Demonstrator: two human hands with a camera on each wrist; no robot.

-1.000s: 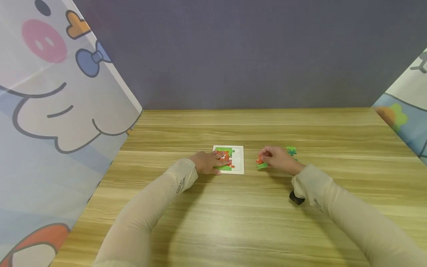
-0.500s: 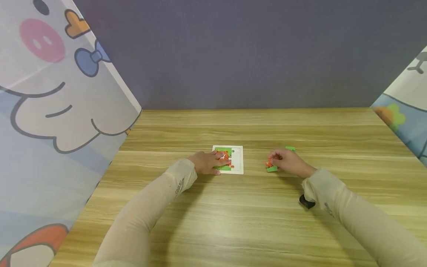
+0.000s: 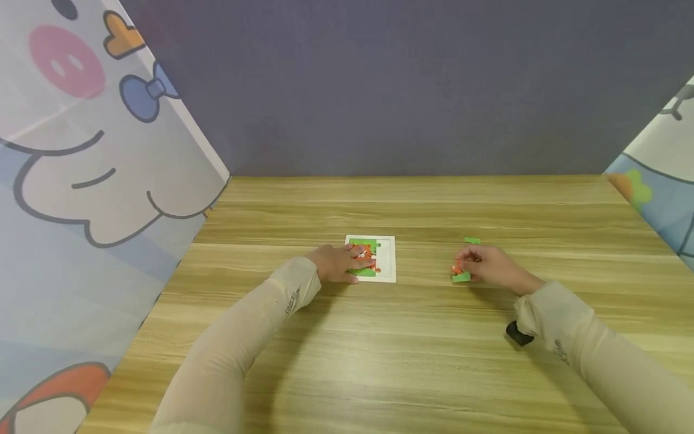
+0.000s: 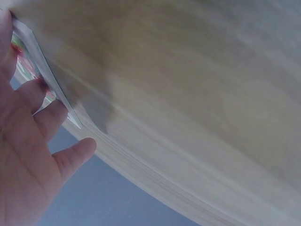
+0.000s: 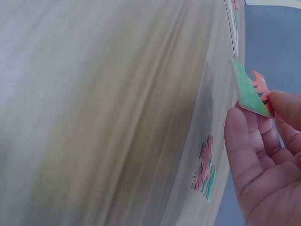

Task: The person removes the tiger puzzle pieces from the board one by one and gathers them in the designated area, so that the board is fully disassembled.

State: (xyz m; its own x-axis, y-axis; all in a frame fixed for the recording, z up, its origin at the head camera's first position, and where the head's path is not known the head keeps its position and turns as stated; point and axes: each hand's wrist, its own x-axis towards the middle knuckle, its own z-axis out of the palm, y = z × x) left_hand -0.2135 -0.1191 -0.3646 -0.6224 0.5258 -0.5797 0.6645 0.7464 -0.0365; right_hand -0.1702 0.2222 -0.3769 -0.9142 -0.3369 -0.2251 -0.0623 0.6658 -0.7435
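Observation:
My left hand (image 3: 336, 264) rests with spread fingers on a jigsaw puzzle in a white square tray (image 3: 393, 259). Assembled pieces (image 3: 367, 272) in green with an orange animal fill the tray's left part, partly under my fingers; its right strip shows bare white. Farther right, my right hand (image 3: 501, 269) pinches an orange-and-green puzzle piece (image 5: 249, 92) between thumb and fingers, above the table. In the right wrist view a red-and-green loose piece (image 5: 205, 167) lies on the wood below that hand. A green-edged piece (image 3: 472, 240) lies just behind the hand, partly hidden.
The wood-grain table (image 3: 347, 361) meets a dark grey panel (image 3: 412, 90) at the back. Cartoon-printed panels (image 3: 125, 181) flank it on the left and right. A black device (image 3: 518, 333) sits at my right wrist.
My right hand has moved right and slightly toward me, carrying the pinched puzzle piece away from the tray. My left hand has stayed on the puzzle.

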